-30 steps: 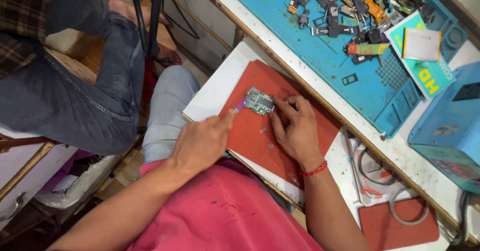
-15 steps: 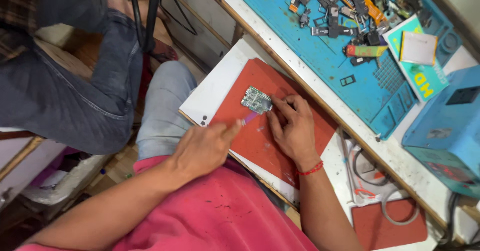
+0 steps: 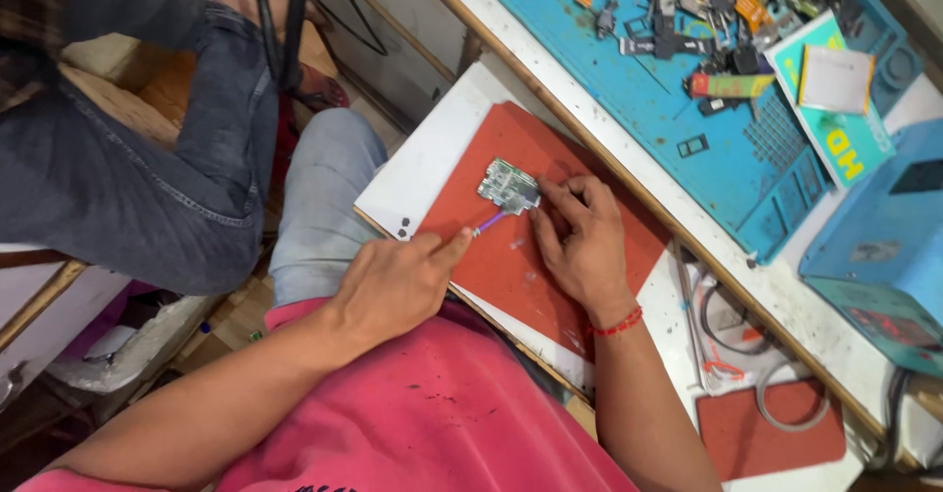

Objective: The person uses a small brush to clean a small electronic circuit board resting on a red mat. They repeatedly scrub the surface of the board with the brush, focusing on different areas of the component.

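Head view is looking down past a pink shirt (image 3: 432,423) to both hands working on a red mat (image 3: 511,266). Nearest, the left hand (image 3: 398,281) is closing its fingers around a thin purple-handled tool (image 3: 488,222), whose tip is reaching toward the lower edge of a small green circuit board (image 3: 509,186). Just beside it, the right hand (image 3: 580,246), wearing a red thread bracelet (image 3: 619,325), is pressing its fingertips (image 3: 543,193) against the board's right edge, holding it flat on the mat. Farther off, a blue work mat (image 3: 678,109) on the tabletop (image 3: 786,296) is carrying a heap of small phone parts (image 3: 688,11). Another person's jeans-clad leg (image 3: 128,188) is resting at the left.
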